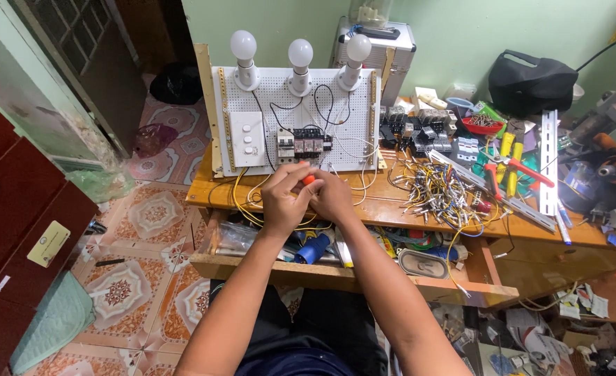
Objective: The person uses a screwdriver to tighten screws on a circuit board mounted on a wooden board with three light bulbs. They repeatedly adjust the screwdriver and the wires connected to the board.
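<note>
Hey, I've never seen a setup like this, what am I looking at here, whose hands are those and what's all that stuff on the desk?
This is one picture from a camera worn on a person's head, looking down at their own two bare arms. The left hand and right hand meet in front of a white pegboard panel and together grip an orange-handled tool, probably a screwdriver. The panel stands on a wooden desk and carries three light bulbs, a white switch plate and a row of circuit breakers joined by wires. To the right lie a heap of cut wires and red-handled pliers. An open drawer below holds more parts.
</note>
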